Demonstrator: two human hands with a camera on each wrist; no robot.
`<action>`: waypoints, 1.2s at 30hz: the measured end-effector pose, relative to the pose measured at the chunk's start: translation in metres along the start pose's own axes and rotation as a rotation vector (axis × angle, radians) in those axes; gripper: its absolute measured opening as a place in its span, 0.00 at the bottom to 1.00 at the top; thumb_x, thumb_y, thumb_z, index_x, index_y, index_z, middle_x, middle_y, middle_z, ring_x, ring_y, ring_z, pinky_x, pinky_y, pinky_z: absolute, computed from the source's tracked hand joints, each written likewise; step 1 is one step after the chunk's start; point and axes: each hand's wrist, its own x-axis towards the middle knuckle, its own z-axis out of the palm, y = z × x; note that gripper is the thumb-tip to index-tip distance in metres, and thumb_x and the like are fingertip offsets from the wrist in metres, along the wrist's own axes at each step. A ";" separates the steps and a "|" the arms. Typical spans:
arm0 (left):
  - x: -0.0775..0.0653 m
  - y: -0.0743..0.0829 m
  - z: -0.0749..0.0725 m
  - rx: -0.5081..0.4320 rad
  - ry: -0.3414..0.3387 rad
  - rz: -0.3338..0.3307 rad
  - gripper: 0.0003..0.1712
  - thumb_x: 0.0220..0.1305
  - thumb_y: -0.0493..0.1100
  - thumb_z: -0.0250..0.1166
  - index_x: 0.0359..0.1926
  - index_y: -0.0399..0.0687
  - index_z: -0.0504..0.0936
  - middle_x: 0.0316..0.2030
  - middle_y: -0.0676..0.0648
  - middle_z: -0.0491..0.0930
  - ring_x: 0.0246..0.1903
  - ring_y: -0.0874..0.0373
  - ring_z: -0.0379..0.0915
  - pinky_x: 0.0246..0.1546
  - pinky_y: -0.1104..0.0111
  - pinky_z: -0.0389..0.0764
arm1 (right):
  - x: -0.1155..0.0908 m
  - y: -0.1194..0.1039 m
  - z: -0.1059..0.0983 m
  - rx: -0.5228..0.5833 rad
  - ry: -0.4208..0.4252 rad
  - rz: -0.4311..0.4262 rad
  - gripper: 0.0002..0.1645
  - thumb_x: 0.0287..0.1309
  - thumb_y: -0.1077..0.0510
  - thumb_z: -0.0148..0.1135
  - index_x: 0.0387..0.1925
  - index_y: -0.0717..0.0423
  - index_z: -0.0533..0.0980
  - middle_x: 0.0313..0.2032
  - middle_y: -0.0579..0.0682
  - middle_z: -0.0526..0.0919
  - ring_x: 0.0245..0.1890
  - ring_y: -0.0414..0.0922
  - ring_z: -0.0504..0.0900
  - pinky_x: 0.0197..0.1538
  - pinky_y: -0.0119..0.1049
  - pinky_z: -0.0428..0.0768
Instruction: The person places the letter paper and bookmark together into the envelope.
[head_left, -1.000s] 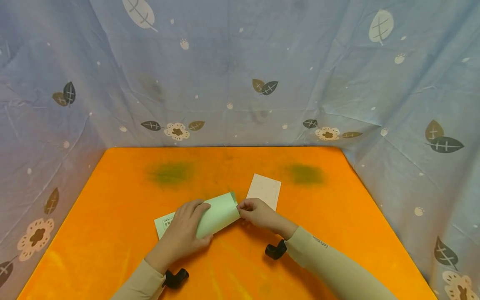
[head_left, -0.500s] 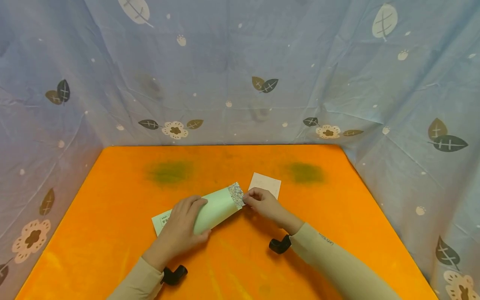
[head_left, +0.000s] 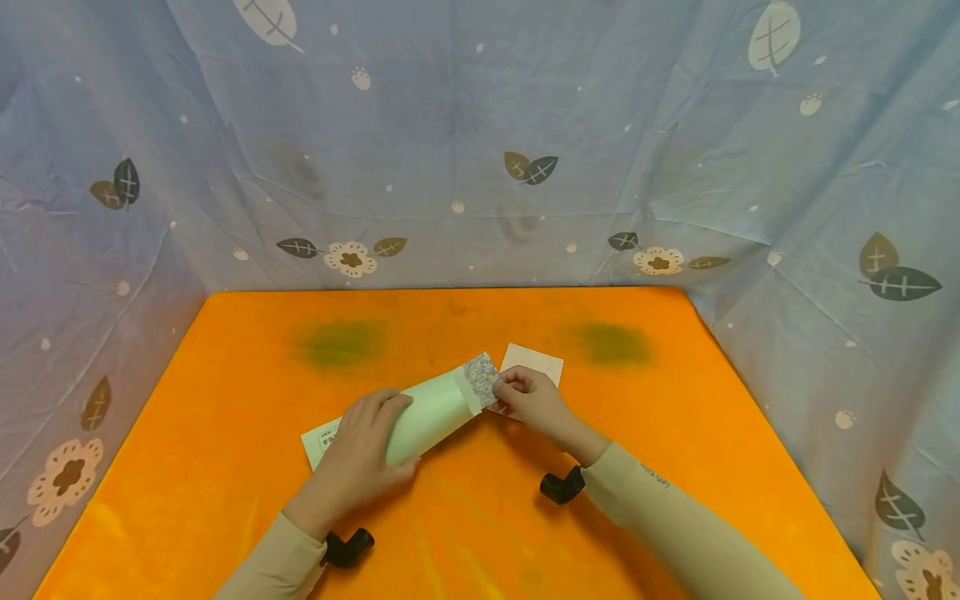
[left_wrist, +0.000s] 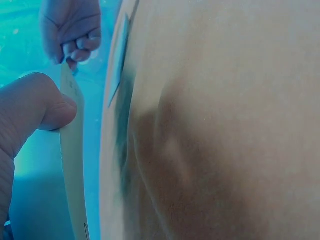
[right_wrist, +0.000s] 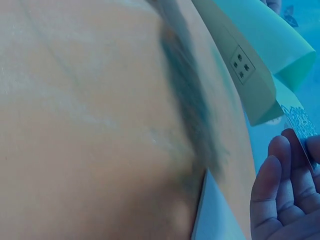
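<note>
A pale green paper envelope [head_left: 431,419] lies at a slant across the middle of the head view, bulging slightly. My left hand [head_left: 362,454] grips it, fingers over the far side and thumb on the near edge. From the envelope's right end sticks a patterned card [head_left: 482,379]; the part inside is hidden. My right hand [head_left: 536,404] pinches the card's outer edge between thumb and fingers. In the right wrist view the envelope [right_wrist: 290,37] gapes at its mouth, with a small printed box of characters on its side.
A white rectangular sheet or card [head_left: 534,359] lies behind my right hand, partly covered by it. Everything is on an orange cloth-covered table [head_left: 465,325]. Patterned grey-blue curtains [head_left: 420,150] enclose its back and sides.
My right hand has moved up and right, drawing the patterned card partway out of the envelope. The envelope has shifted a little, and my left hand keeps its hold.
</note>
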 end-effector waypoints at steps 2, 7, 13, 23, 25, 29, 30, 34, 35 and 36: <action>0.000 0.000 0.000 -0.001 0.003 0.002 0.45 0.46 0.55 0.74 0.63 0.44 0.68 0.59 0.42 0.66 0.57 0.43 0.63 0.58 0.48 0.63 | 0.000 -0.002 -0.002 -0.005 0.034 -0.005 0.13 0.68 0.57 0.57 0.44 0.65 0.74 0.36 0.61 0.83 0.39 0.61 0.81 0.46 0.47 0.82; -0.001 -0.002 0.001 -0.003 0.006 0.005 0.45 0.46 0.55 0.74 0.63 0.43 0.68 0.59 0.41 0.66 0.57 0.43 0.63 0.58 0.48 0.63 | 0.000 -0.003 -0.007 -0.063 0.079 -0.028 0.10 0.68 0.59 0.56 0.42 0.63 0.75 0.34 0.55 0.84 0.35 0.54 0.82 0.40 0.41 0.83; -0.002 -0.002 0.000 -0.004 0.002 -0.004 0.44 0.47 0.54 0.73 0.63 0.43 0.68 0.59 0.41 0.66 0.57 0.43 0.63 0.59 0.48 0.63 | -0.002 -0.003 -0.016 -0.045 0.094 -0.027 0.11 0.68 0.58 0.56 0.44 0.63 0.74 0.34 0.57 0.83 0.38 0.59 0.81 0.42 0.42 0.82; -0.004 -0.004 0.000 0.001 0.007 0.001 0.44 0.47 0.54 0.73 0.63 0.43 0.67 0.59 0.40 0.66 0.57 0.42 0.63 0.57 0.47 0.64 | -0.006 -0.006 -0.029 -0.010 0.121 -0.004 0.17 0.69 0.54 0.55 0.47 0.65 0.73 0.36 0.59 0.82 0.43 0.66 0.77 0.46 0.43 0.81; -0.004 -0.004 0.000 -0.002 0.010 0.006 0.44 0.47 0.54 0.73 0.63 0.43 0.67 0.59 0.40 0.65 0.57 0.42 0.63 0.57 0.47 0.64 | -0.006 -0.006 -0.030 -0.007 0.115 0.002 0.18 0.69 0.53 0.55 0.48 0.66 0.72 0.36 0.60 0.81 0.44 0.66 0.77 0.48 0.45 0.80; -0.005 -0.005 0.001 -0.007 0.008 0.007 0.44 0.47 0.54 0.73 0.63 0.43 0.67 0.60 0.40 0.65 0.57 0.42 0.63 0.57 0.47 0.64 | -0.006 -0.007 -0.034 0.021 0.134 0.015 0.18 0.70 0.53 0.54 0.49 0.65 0.72 0.37 0.59 0.80 0.45 0.66 0.76 0.48 0.45 0.80; -0.005 -0.005 0.001 -0.010 0.005 0.004 0.44 0.47 0.55 0.73 0.63 0.43 0.67 0.60 0.40 0.65 0.57 0.43 0.62 0.57 0.47 0.64 | -0.005 -0.008 -0.035 0.030 0.141 0.018 0.18 0.70 0.53 0.53 0.49 0.65 0.72 0.37 0.59 0.79 0.45 0.67 0.76 0.48 0.45 0.80; -0.005 -0.007 0.002 -0.022 -0.009 -0.017 0.44 0.48 0.56 0.73 0.63 0.44 0.66 0.60 0.41 0.65 0.58 0.43 0.62 0.58 0.48 0.63 | -0.004 -0.009 -0.040 0.067 0.167 0.007 0.17 0.71 0.54 0.52 0.49 0.66 0.72 0.38 0.57 0.79 0.46 0.68 0.75 0.49 0.48 0.79; -0.005 -0.007 0.002 -0.025 -0.014 -0.023 0.44 0.48 0.56 0.72 0.63 0.44 0.66 0.60 0.41 0.65 0.58 0.44 0.62 0.58 0.48 0.63 | -0.004 -0.009 -0.041 0.074 0.169 0.007 0.17 0.71 0.55 0.52 0.49 0.66 0.72 0.38 0.57 0.79 0.46 0.68 0.75 0.50 0.49 0.79; -0.006 -0.007 0.002 -0.029 -0.019 -0.028 0.44 0.48 0.56 0.72 0.63 0.45 0.66 0.60 0.41 0.65 0.58 0.44 0.62 0.58 0.48 0.62 | -0.003 -0.009 -0.042 0.077 0.171 0.008 0.17 0.71 0.55 0.52 0.49 0.66 0.72 0.38 0.57 0.79 0.46 0.68 0.75 0.50 0.50 0.78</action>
